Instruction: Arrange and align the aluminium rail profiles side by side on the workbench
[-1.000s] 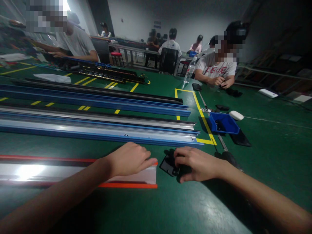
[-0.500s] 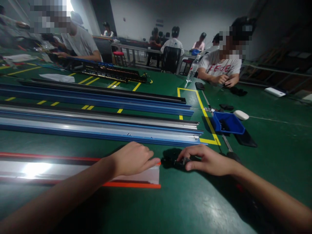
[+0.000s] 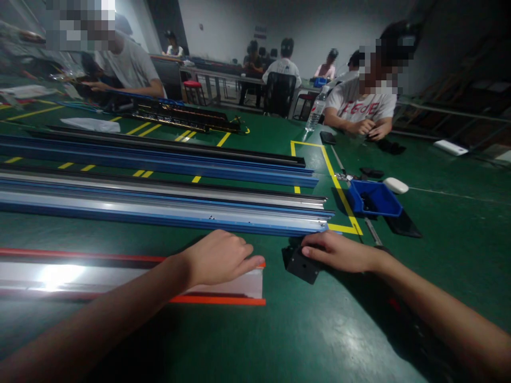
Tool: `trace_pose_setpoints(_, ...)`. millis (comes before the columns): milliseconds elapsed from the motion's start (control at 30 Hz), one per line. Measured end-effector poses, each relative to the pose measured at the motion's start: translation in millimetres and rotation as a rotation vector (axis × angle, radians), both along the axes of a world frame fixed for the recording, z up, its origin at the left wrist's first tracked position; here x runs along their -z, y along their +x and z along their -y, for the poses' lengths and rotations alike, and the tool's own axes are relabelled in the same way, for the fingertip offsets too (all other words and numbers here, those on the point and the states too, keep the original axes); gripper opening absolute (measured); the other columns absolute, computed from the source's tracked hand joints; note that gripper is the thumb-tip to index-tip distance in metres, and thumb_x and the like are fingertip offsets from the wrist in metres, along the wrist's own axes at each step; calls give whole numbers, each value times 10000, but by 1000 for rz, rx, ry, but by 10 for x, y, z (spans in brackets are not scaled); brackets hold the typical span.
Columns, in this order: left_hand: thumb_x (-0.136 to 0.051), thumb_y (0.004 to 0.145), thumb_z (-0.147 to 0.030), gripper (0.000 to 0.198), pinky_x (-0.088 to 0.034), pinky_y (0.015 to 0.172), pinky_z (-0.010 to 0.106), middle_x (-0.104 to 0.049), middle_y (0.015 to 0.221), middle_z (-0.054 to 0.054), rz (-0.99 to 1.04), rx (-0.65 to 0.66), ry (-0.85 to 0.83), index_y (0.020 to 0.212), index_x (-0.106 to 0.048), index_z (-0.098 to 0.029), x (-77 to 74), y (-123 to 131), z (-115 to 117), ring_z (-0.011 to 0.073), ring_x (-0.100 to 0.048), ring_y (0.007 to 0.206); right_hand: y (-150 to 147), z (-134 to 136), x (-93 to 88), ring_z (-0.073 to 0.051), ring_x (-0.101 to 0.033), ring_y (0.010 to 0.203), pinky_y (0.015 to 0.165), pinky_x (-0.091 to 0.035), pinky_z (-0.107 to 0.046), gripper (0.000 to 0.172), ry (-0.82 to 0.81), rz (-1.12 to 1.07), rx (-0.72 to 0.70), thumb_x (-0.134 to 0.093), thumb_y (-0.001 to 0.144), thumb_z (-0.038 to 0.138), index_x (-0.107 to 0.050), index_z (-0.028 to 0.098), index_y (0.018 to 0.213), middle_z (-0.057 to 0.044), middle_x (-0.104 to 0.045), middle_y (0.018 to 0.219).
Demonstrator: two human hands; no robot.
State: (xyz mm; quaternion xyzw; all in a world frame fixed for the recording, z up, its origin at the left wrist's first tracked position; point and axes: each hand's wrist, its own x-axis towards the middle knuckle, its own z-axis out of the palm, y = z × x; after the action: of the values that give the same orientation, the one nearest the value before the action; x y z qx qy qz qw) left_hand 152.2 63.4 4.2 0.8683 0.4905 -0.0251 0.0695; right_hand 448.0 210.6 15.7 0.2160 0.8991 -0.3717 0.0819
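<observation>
A long channel with orange-red edges (image 3: 231, 284) lies along the left of the green table. Over its right end rests my left hand (image 3: 221, 258), thumb along the upper edge near the corner and the other fingers curled over the far side, closed on the channel. To the right, my right hand (image 3: 339, 251) grips a small black plate-like part (image 3: 303, 267) between thumb and fingers. The part is tilted, its flat face with small holes turned toward me, a short gap from the channel's end. Some right fingertips are hidden behind the part.
Blue and silver rails (image 3: 167, 209) lie just beyond my hands, with black rails (image 3: 179, 146) behind. A blue bin (image 3: 375, 199), a white oval object (image 3: 395, 185) and a bottle (image 3: 315, 113) stand right. People sit across the table.
The black part has turned in my right hand, so its flat face now shows. My right hand has shifted slightly up and right. My left hand has stayed on the channel.
</observation>
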Motion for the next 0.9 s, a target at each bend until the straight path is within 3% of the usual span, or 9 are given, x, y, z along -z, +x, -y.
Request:
trace_pose_setpoints(267, -266, 1121, -476, 594, -317, 602, 348, -774, 843, 70, -19, -50, -68, 903, -744, -200, -89, 51, -29, 240, -710, 735, -5, 21, -66, -147, -545, 657, 553, -347, -252, 444, -36, 117, -25, -731, 928, 592, -712, 151, 983, -10, -628, 781)
trace_pose_setpoints(567, -247, 1115, -502, 616, -337, 641, 359, -785, 895, 78, -20, -103, -155, 938, -757, -204, -137, 65, -40, 259, -715, 787, 19, 56, -99, -147, -569, 744, 655, -428, -254, 360, -354, 44, -45, -701, 981, 501, -696, 142, 1014, -11, -642, 855)
trace_pose_setpoints(733, -245, 1113, -502, 617, -333, 644, 358, -786, 902, 80, -29, -118, -189, 934, -754, -202, -153, 73, -44, 258, -717, 800, 54, 63, -55, -114, -495, 651, 548, -402, -224, 411, -532, 60, 12, -676, 988, 554, -673, 146, 1040, 4, -591, 833)
trace_pose_setpoints(900, -241, 1112, -507, 615, -335, 650, 359, -785, 912, 75, -30, -117, -206, 940, -749, -205, -153, 75, -45, 257, -715, 805, 55, 52, -24, -114, -509, 643, 524, -401, -214, 406, -499, 36, 76, -708, 968, 549, -664, 150, 1029, 5, -585, 816)
